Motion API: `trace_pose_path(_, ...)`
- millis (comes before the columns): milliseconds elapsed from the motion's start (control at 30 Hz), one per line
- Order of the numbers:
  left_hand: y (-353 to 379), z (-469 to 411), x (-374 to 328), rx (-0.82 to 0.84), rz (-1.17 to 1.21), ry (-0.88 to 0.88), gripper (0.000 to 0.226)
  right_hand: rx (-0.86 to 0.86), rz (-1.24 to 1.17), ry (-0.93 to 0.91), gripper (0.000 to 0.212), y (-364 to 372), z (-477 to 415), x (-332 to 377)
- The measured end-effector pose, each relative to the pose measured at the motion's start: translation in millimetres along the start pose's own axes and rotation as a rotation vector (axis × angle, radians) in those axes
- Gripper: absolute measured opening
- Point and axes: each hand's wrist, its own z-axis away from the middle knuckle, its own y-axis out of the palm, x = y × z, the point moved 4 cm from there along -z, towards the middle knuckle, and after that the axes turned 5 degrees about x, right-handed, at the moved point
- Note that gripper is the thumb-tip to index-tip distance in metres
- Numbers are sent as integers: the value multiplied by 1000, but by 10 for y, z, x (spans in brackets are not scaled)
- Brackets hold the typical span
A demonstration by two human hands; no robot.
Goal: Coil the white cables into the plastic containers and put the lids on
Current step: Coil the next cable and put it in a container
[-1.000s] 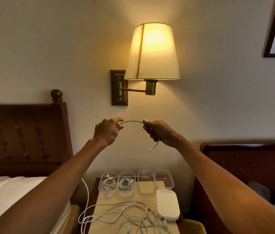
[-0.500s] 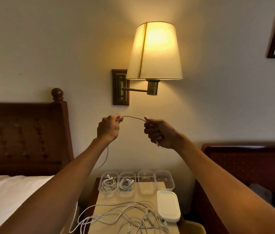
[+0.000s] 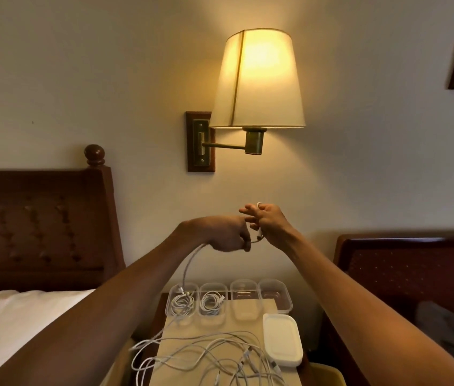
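Both my hands are raised in front of the wall, close together. My left hand [image 3: 227,232] is closed around a white cable [image 3: 189,263] that hangs down towards the nightstand. My right hand [image 3: 266,221] has its fingers spread with the cable's end looped around them. Below stand several clear plastic containers in a row: the two left ones [image 3: 182,300] [image 3: 211,300] each hold a coiled cable, the two right ones [image 3: 244,298] [image 3: 276,296] look empty. A tangle of loose white cables [image 3: 206,358] lies on the nightstand. A stack of white lids [image 3: 283,339] sits to the right of it.
The nightstand [image 3: 237,332] stands between a bed with a dark wooden headboard [image 3: 42,224] on the left and another wooden headboard [image 3: 415,263] on the right. A lit wall lamp [image 3: 256,84] hangs above my hands. A yellow object [image 3: 326,374] shows at the bottom right of the nightstand.
My hands have dropped lower and come together. The stretched span of cable between them is gone; the cable now wraps on my right fingers while my left hand feeds it.
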Motion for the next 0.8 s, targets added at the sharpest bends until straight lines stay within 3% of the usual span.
trace_pose_path(100, -233, 81, 37, -105, -22, 3, 24, 108, 34, 17, 33, 9, -27, -57)
trace_pose_path(267, -342, 119, 179, -87, 1, 37, 19, 229, 59, 33, 32, 89, 56, 15)
trace_pose_path(400, -517, 166, 279, -241, 59, 136, 15, 406, 152, 131, 34, 235, 130, -78)
trace_pose_path(500, -626, 172, 417, -343, 76, 150, 14, 424, 170, 155, 40, 297, 152, -125)
trace_pose_path(667, -724, 185, 674, -520, 156, 177, 18, 541, 28, 205, 67, 376, 214, -126)
trace_pose_path(800, -641, 180, 827, -640, 279, 214, 16, 630, -100, 250, 62, 479, 260, -68)
